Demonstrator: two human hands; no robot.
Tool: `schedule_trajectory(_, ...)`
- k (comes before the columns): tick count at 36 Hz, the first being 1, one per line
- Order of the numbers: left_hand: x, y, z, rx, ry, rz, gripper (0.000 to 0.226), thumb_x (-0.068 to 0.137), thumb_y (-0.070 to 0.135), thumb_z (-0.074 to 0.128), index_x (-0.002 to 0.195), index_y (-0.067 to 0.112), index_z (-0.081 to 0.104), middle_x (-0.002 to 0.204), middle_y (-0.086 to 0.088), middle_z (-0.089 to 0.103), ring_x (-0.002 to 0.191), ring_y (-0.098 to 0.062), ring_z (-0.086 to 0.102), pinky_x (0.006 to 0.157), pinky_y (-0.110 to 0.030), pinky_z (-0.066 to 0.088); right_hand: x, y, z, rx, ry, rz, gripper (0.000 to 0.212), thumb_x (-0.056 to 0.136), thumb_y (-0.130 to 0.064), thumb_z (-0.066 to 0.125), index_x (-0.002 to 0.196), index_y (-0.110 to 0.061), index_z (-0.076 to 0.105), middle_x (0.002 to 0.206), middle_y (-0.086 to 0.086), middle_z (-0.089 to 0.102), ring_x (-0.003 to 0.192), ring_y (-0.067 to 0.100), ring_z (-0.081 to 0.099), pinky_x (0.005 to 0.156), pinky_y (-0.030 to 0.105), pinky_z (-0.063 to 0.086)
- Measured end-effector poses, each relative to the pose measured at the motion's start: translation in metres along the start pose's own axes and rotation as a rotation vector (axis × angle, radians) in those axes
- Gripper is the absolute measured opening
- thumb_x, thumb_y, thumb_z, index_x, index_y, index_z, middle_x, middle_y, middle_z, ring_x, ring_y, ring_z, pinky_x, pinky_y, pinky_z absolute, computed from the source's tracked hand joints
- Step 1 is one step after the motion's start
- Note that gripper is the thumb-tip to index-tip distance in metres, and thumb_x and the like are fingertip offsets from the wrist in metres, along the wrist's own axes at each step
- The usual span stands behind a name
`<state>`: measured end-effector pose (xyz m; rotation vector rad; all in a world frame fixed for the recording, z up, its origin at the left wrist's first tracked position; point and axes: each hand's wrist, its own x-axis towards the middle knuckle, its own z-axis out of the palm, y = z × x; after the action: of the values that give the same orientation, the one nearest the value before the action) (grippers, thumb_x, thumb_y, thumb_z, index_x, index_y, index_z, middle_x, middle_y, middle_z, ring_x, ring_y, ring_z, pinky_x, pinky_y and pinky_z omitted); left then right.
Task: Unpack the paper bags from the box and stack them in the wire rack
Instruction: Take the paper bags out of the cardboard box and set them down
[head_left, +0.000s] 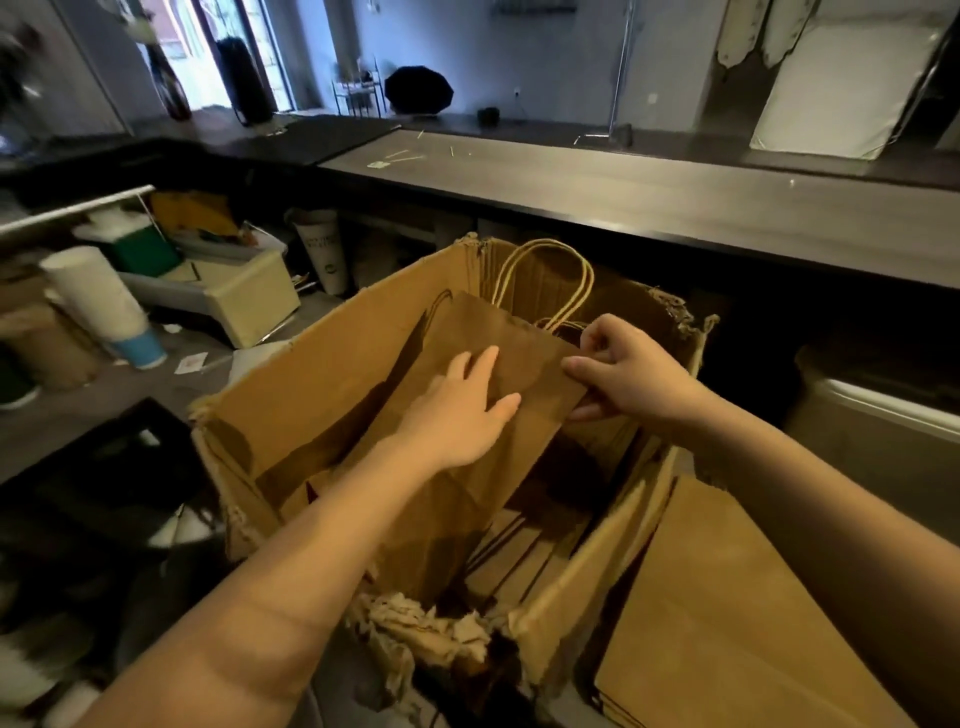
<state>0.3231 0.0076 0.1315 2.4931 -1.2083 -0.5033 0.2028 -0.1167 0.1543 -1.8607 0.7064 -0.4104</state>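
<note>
A torn brown cardboard box (311, 384) stands open in the middle, below a long counter. A flat brown paper bag (467, 499) with twisted paper handles (545, 280) leans tilted inside it. My left hand (462, 410) lies flat on the bag's face, fingers spread. My right hand (623, 374) pinches the bag's top right edge between thumb and fingers. More flat bags (519, 561) lie lower in the box. A stack of flat brown bags (727, 623) rests to the right of the box. I see no wire rack.
A dark counter (623, 197) runs across behind the box. At left are stacked paper cups (98, 306), a beige bin (249, 296) and clutter. A dark tray (104, 478) sits lower left. A grey metal container (883, 415) is at right.
</note>
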Motion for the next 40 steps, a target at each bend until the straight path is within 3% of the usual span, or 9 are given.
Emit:
schedule_trajectory(8,-0.011,0.027,0.001,-0.038,0.108,-0.001,0.066,0.098,0.048,0.035,0.151,0.029,0.001,0.159,0.002,0.001,0.145,-0.025,0.004,0.116,-0.049,0.017,-0.026,0.002,-0.043,0.235,0.116,-0.077,0.018,0.091,-0.013,0.058,0.107,-0.01,0.05,0.091,0.008,0.068,0.08,0.015,0.07,0.057,0.022,0.058)
schedule_trajectory(14,-0.011,0.043,-0.004,-0.013,0.108,-0.011,0.063,0.098,0.049,0.034,0.151,0.031,0.006,0.159,0.002,0.0,0.145,-0.027,0.0,0.115,-0.046,0.012,-0.037,0.018,-0.071,0.613,0.096,-0.039,0.036,0.092,-0.009,0.055,0.127,-0.007,0.052,0.092,0.01,0.065,0.073,0.013,0.066,0.055,0.015,0.054)
schedule_trajectory(19,-0.007,0.063,-0.006,-0.019,0.094,0.047,0.06,0.098,0.049,0.033,0.151,0.029,0.011,0.159,0.0,0.004,0.145,-0.025,0.001,0.117,-0.046,0.012,-0.048,0.033,-0.095,0.79,0.028,-0.041,0.026,0.093,-0.013,0.051,0.115,-0.008,0.063,0.08,0.004,0.067,0.068,0.01,0.066,0.055,0.014,0.054)
schedule_trajectory(27,0.001,0.109,-0.002,-0.097,0.021,0.144,0.062,0.095,0.056,0.027,0.15,0.037,0.004,0.159,0.005,0.005,0.146,-0.024,0.002,0.117,-0.05,0.009,-0.076,0.055,-0.142,0.951,-0.043,-0.178,0.035,0.084,-0.013,0.048,0.117,-0.008,0.06,0.063,-0.003,0.062,0.048,0.002,0.057,0.045,0.011,0.048)
schedule_trajectory(29,0.004,0.118,0.0,-0.102,0.013,0.178,0.068,0.093,0.061,0.027,0.15,0.035,0.002,0.159,0.003,0.008,0.146,-0.025,0.005,0.117,-0.051,0.011,-0.082,0.064,-0.154,1.008,-0.03,-0.228,0.035,0.08,-0.016,0.056,0.113,-0.011,0.065,0.059,-0.005,0.058,0.044,0.001,0.052,0.044,0.011,0.046)
schedule_trajectory(33,0.006,0.135,0.007,-0.181,-0.024,0.207,0.076,0.088,0.063,0.039,0.15,0.031,0.01,0.152,-0.001,0.028,0.139,-0.028,0.024,0.112,-0.047,0.024,-0.094,0.088,-0.175,0.964,0.09,-0.226,0.057,0.056,-0.034,0.087,0.11,-0.023,0.071,0.073,-0.007,0.057,0.054,0.002,0.048,0.054,0.012,0.042)
schedule_trajectory(37,0.0,0.151,0.017,-0.241,-0.094,0.299,0.079,0.084,0.055,0.057,0.149,0.027,0.021,0.144,0.003,0.04,0.128,-0.017,0.042,0.098,-0.031,0.038,-0.112,0.11,-0.189,1.104,0.247,-0.136,0.04,0.053,-0.024,0.082,0.093,-0.026,0.077,0.068,-0.01,0.064,0.053,0.001,0.057,0.055,0.011,0.047)
schedule_trajectory(40,-0.005,0.162,0.026,-0.216,-0.157,0.358,0.08,0.083,0.046,0.063,0.148,0.027,0.022,0.143,0.004,0.04,0.126,-0.015,0.041,0.09,-0.024,0.036,-0.126,0.131,-0.194,1.142,0.381,-0.05,0.054,0.042,-0.033,0.094,0.093,-0.029,0.076,0.072,-0.01,0.061,0.06,0.003,0.055,0.061,0.011,0.048)
